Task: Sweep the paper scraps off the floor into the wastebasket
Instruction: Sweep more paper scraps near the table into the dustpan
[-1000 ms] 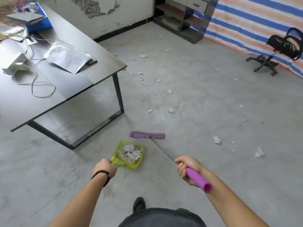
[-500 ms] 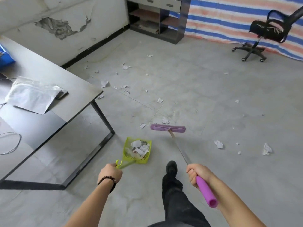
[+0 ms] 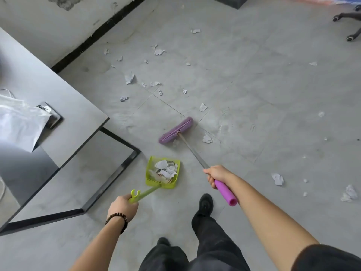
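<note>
My left hand grips the handle of a lime-green dustpan that rests on the grey floor and holds several white paper scraps. My right hand grips the purple handle of a broom whose purple head sits on the floor just beyond the dustpan. One scrap lies right of the broom head, another beyond it. More scraps are scattered toward the wall, and others lie at the right. No wastebasket is in view.
A grey desk with black metal legs fills the left, carrying a white plastic bag. The wall with a black skirting runs behind. Office chair wheels show top right. My feet stand below the dustpan.
I have stepped forward and the view has tilted down. The broom head has swung from level to slanted and now sits past a scrap. The dustpan moved forward with me.
</note>
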Available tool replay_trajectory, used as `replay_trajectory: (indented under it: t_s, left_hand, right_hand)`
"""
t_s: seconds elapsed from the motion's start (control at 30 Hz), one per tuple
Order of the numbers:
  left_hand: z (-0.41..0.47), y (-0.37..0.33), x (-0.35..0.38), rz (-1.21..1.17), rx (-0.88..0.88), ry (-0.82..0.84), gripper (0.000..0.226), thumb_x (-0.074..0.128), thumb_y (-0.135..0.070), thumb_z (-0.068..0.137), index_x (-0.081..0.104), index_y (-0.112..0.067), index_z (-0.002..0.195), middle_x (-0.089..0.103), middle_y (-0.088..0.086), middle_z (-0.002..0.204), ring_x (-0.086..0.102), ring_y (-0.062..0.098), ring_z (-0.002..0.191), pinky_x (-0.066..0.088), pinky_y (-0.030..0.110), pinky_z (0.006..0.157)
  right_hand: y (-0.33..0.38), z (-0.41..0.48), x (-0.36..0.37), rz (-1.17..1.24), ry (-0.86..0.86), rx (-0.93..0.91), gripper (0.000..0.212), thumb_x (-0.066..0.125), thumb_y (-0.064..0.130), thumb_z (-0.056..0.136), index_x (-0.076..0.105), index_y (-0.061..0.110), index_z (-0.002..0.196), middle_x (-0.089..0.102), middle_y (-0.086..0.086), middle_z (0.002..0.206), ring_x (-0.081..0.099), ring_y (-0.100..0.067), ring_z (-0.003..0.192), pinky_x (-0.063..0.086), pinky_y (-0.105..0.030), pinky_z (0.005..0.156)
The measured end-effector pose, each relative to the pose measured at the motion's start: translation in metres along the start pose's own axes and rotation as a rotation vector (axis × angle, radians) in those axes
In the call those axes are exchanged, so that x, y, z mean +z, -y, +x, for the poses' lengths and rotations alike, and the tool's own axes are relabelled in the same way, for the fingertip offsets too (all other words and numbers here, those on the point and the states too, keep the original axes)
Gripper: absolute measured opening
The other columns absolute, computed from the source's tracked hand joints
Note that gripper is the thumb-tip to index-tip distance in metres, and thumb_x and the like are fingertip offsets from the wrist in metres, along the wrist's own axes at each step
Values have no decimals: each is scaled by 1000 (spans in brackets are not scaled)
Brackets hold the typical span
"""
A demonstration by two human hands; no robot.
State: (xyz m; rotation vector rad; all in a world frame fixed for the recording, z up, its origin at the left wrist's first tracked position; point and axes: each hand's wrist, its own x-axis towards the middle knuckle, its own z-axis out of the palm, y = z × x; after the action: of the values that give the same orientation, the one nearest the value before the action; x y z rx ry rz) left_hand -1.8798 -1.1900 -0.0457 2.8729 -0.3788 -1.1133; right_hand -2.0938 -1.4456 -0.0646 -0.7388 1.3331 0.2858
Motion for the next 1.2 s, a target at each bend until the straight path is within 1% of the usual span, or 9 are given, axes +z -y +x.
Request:
replay_trajectory:
  t_s: [0.13, 0.23, 0.3, 0.5, 0.7, 0.83, 0.97, 1.1, 1.2]
  left_hand:
    - [17, -20, -9, 27, 3, 12, 13, 55, -27, 87, 68, -28, 86, 64, 1, 67, 59, 20, 60, 38, 23, 48]
    - [32, -34, -19, 61, 7, 31, 16, 53, -25, 85, 69, -28, 86, 64, 2, 69, 59, 21, 60, 38, 22, 47]
    - [39, -40, -27, 81, 9, 41, 15, 54, -23, 84, 69, -28, 85, 65, 2, 71, 61, 21, 61, 39, 21, 48]
    - [52, -48, -45, 97, 88, 71, 16, 54, -20, 82, 70, -24, 85, 65, 4, 71, 61, 23, 59, 47, 22, 51]
    - [55, -52, -45, 182, 176, 81, 31, 51, -21, 80, 70, -33, 102, 65, -1, 72, 62, 18, 65, 40, 22, 50]
    - [56, -64, -39, 239, 219, 99, 36, 50, -19, 79, 67, -39, 104, 64, -2, 73, 60, 17, 63, 38, 22, 48]
    - [57, -67, -31, 256, 210, 129, 29, 49, -21, 78, 67, -38, 92, 64, -3, 73, 63, 21, 68, 41, 22, 52]
    - [56, -69, -24, 312, 231, 137, 19, 51, -21, 79, 62, -36, 84, 62, -5, 72, 63, 21, 70, 42, 22, 54]
    - [57, -76, -24, 321, 236, 137, 20, 52, -20, 80, 64, -33, 89, 62, -6, 73, 62, 21, 70, 40, 22, 53]
  right_hand:
    - [-13, 3, -24, -57, -21, 85, 24, 54, 17, 98, 45, 14, 76, 41, 0, 51, 35, -6, 31, 31, -13, 34]
    - [-41, -15, -40, -214, -115, 67, 9, 55, 17, 95, 57, 9, 91, 45, -4, 54, 37, -10, 33, 34, -17, 38]
    - [-56, -32, -40, -261, -159, 36, 9, 55, 15, 93, 61, 8, 95, 48, -7, 55, 38, -12, 34, 36, -19, 38]
    - [-74, -62, -31, 242, -132, 32, 11, 56, 14, 95, 50, 14, 86, 41, 1, 47, 34, -7, 34, 30, -13, 35]
    - [-28, -46, -36, 727, -88, 15, 30, 46, 24, 102, 37, 17, 74, 36, 6, 41, 34, -1, 25, 29, -10, 27]
    - [12, -22, -57, 802, -91, -40, 28, 45, 25, 102, 36, 18, 75, 37, 7, 41, 35, 1, 25, 29, -10, 27]
    - [36, 1, -75, 825, -116, -58, 28, 44, 26, 101, 37, 17, 75, 38, 5, 39, 35, 0, 25, 30, -11, 27]
    - [45, 21, -74, 756, -156, 10, 28, 43, 23, 101, 37, 17, 74, 39, 7, 39, 35, -1, 25, 32, -10, 29]
    - [32, 19, -45, 664, -148, 88, 28, 42, 20, 100, 38, 17, 72, 38, 7, 38, 34, -2, 24, 32, -11, 29]
